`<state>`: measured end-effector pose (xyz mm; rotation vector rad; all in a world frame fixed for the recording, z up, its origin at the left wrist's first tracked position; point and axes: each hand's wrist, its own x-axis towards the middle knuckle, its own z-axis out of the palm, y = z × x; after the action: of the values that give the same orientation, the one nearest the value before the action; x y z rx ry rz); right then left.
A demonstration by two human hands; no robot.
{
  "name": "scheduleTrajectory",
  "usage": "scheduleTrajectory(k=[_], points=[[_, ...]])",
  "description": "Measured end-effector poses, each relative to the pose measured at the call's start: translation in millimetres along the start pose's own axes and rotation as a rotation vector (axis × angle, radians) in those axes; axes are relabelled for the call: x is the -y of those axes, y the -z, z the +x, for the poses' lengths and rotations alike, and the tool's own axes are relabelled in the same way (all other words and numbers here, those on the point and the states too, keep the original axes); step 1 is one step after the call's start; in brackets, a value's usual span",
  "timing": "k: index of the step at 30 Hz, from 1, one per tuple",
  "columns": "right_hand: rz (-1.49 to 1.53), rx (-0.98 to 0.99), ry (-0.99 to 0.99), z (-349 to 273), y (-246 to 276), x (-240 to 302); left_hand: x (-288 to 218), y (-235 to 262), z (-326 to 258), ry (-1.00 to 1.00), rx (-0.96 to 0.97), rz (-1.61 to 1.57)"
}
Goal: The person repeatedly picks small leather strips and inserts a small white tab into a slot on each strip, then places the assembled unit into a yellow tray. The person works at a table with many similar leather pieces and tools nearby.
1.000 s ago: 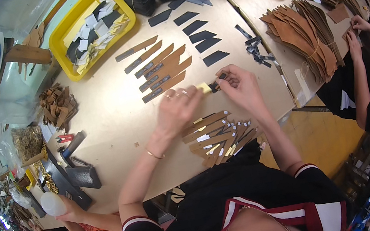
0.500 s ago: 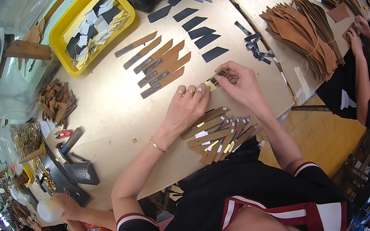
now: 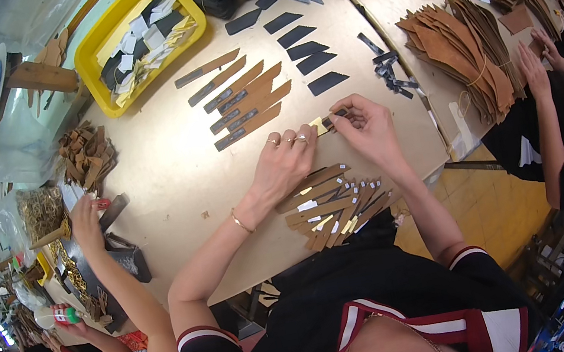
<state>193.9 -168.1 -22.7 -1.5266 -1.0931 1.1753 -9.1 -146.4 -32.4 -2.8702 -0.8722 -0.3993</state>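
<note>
Between my hands lies a narrow strip (image 3: 322, 126) with a yellow part and a dark part, low over the table. My left hand (image 3: 287, 154), with rings on its fingers, is closed on the strip's left end. The thumb and fingers of my right hand (image 3: 367, 128) pinch the dark right end. Under my wrists is a fanned pile of brown leather strips (image 3: 333, 206), some with small white and yellow pieces on them. Beyond my hands lie several brown strips with dark patches (image 3: 248, 123) in a slanted row, and several black slanted pieces (image 3: 328, 82).
A yellow tray (image 3: 103, 94) of scraps stands far left. Small black pieces (image 3: 392, 73) lie near the table seam, and stacked brown leather (image 3: 457, 55) beyond it. At left, a co-worker's hand (image 3: 87, 225) is by a red tool (image 3: 102, 204); another person's hands (image 3: 536, 67) are at right.
My hands have barely moved, still on the strip. The co-worker at left has reached forward to the red tool, a bottle in the other hand. The right-hand person's hands have shifted slightly.
</note>
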Motion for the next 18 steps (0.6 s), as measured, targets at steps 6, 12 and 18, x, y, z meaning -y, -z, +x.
scheduleTrajectory(k=[6, 12, 18], points=[[-0.019, 0.018, 0.008, 0, -2, 2, 2, 2, 4, -0.047, -0.003, 0.035], [-0.455, 0.194, 0.308, -24, 1, 10, 6, 7, 7, 0.073, 0.065, -0.278], [-1.129, 0.109, 0.578, -34, -20, 11, 23, 19, -19, 0.544, -0.228, -0.607]])
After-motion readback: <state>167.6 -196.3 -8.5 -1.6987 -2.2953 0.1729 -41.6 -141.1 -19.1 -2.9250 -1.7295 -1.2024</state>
